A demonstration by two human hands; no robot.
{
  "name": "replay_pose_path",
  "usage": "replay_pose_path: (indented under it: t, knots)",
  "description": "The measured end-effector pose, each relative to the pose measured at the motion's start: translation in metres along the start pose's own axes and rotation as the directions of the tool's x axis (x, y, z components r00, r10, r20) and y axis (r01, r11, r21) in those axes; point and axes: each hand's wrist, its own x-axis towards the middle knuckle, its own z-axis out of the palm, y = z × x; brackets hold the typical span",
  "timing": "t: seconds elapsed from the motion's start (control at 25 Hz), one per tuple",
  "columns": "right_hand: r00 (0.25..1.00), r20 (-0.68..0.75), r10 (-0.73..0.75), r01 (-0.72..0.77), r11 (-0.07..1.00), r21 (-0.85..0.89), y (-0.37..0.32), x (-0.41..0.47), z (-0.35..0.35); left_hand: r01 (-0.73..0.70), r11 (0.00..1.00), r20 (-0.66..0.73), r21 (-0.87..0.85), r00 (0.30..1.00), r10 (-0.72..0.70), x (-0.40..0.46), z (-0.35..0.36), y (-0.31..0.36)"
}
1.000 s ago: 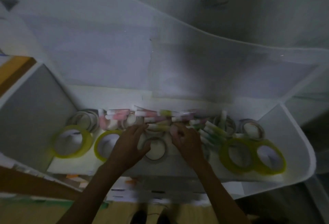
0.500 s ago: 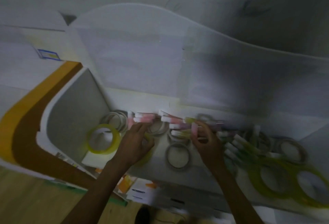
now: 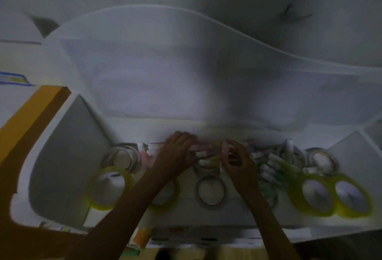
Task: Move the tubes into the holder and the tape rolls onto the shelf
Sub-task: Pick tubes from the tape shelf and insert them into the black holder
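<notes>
Head view shows a dim, blurred white shelf surface [image 3: 237, 216] strewn with a loose heap of small pink-and-green plastic tubes with white caps [image 3: 270, 162], and flat rolls around it: yellow-green tape rolls [image 3: 109, 187] at the near left and right, and pale clear tape rolls [image 3: 210, 191] between them. The left hand [image 3: 175, 152] lies over the pink tubes at the back, fingers curled on them, though I cannot tell whether it has any lifted. The right hand [image 3: 239, 164] pinches narrowly at tubes in the middle of the heap. No tube holder is visible, and the tubes all lie loose, so the sorting seems barely begun; the rolls may already be on their shelf.
</notes>
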Motion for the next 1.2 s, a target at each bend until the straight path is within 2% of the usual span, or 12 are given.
replay_pose_path:
  t: [0.08, 0.16, 0.52, 0.72, 0.84, 1.0, 1.2]
  knots:
    - [0.999, -0.018, 0.027, -0.027, 0.999, -0.019, 0.002, -0.003, -0.004, -0.073, 0.994, 0.060, 0.086, 0.996, 0.068, 0.010, 0.010, 0.006]
    - [1.000, -0.025, 0.007, -0.008, 0.999, -0.038, 0.004, -0.004, -0.010, -0.083, 0.986, 0.085, 0.146, 0.994, 0.072, 0.015, 0.015, 0.008]
    - [0.999, 0.021, -0.032, 0.034, 0.997, -0.072, 0.009, 0.002, -0.041, 0.022, 0.990, 0.043, 0.140, 0.999, -0.028, 0.015, 0.020, 0.011]
    - [0.999, 0.049, -0.017, 0.018, 1.000, -0.011, 0.011, 0.007, -0.050, 0.038, 0.999, -0.105, -0.020, 0.994, -0.040, 0.005, 0.020, 0.006]
    - [0.996, 0.082, -0.035, 0.030, 0.998, 0.051, 0.010, 0.012, -0.049, 0.086, 0.985, -0.253, -0.150, 0.960, -0.122, -0.003, -0.005, 0.029]
    - [0.981, 0.185, -0.057, 0.034, 0.992, 0.125, -0.001, 0.018, -0.041, 0.273, 0.869, -0.203, -0.412, 0.902, -0.380, -0.025, -0.047, 0.065]
    - [0.935, 0.336, -0.114, 0.021, 0.963, 0.269, -0.036, 0.008, -0.015, 0.292, 0.733, -0.209, -0.615, 0.836, -0.508, -0.075, -0.099, 0.085]
